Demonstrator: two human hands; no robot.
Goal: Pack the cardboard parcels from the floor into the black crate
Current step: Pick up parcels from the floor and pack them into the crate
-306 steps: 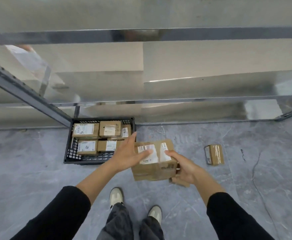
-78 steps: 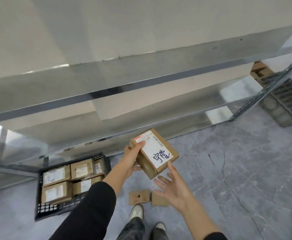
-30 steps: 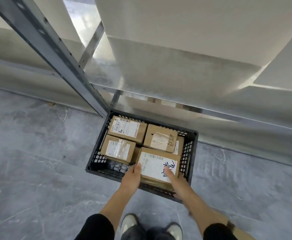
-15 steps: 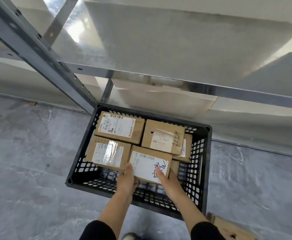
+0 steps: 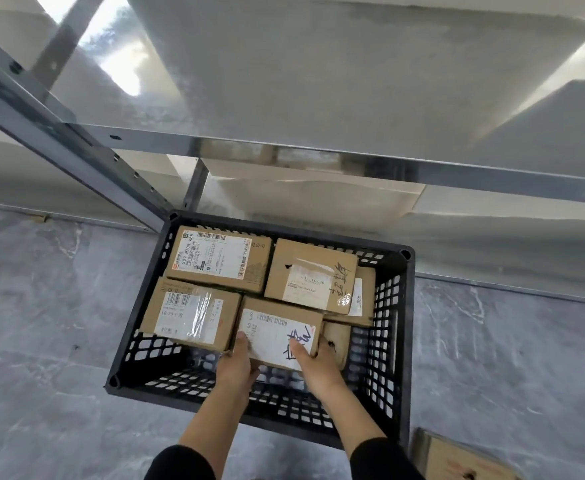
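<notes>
View from my head, looking down over my two bare forearms into a black plastic lattice-walled crate (image 5: 402, 341) that stands on a grey marbled floor (image 5: 41, 306), with its far edge against a grey metal shelving unit (image 5: 319, 157). Both my hands hold one brown cardboard parcel with a white label and dark handwritten marks (image 5: 277, 329) inside the crate, towards its near right part. My left hand (image 5: 237, 365) grips the parcel's near left corner, thumb lying on the label and fingers curled out of sight beneath. My right hand (image 5: 319, 365) grips the near right corner, thumb on the handwriting and fingers wrapped round the side edge. I cannot tell whether the parcel's underside rests on anything. Its left edge sits just beside a brown cardboard parcel wrapped in glossy clear tape (image 5: 190, 313) at the crate's left. Behind these lie a wide brown cardboard parcel with a printed barcode label (image 5: 218, 259) at the far left and a brown cardboard parcel with handwriting down its right side (image 5: 312, 275) at the far right, which lies on top of another parcel (image 5: 365, 296). Bare lattice shows along the crate's near side. Outside the crate, at the lower right, a flat brown cardboard parcel (image 5: 464, 459) lies on the floor, partly cut off by the frame.
</notes>
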